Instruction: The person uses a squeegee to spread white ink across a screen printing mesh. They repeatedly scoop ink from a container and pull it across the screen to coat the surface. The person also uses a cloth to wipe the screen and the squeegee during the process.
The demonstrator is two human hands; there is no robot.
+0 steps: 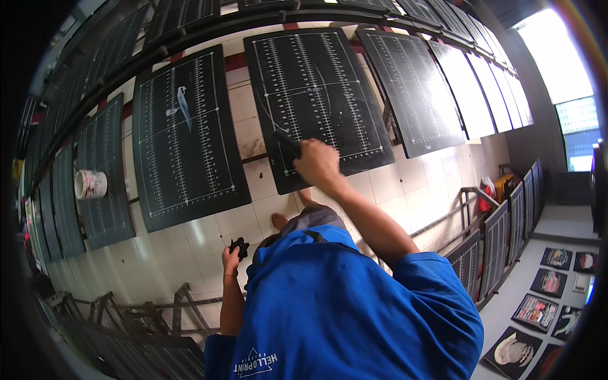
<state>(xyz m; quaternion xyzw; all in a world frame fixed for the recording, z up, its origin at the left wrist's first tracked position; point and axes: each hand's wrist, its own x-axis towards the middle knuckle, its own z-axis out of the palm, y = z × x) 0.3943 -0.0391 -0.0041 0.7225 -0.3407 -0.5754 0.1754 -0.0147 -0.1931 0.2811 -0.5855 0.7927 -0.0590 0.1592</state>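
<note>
My right hand (318, 163) is closed on a dark flat strip (287, 144), its exact kind unclear, held against the near left part of a black board (304, 60). White ruler-like lines and curved pale streaks mark that board. Lower and to the left, away from the boards, my left hand (232, 259) grips a crumpled black wad (239, 246); whether it is cloth or tape I cannot make out. The neighbouring board (183, 158) on the left carries a pale bluish smear or scrap (183, 106).
A stained white tub (90, 184) stands on a board further left. More marked boards (411, 95) line the rack, glaring toward the window (557, 57). Behind me run metal frames (180, 310) and another row of boards (497, 247). Pale tiles (373, 190) cover the floor.
</note>
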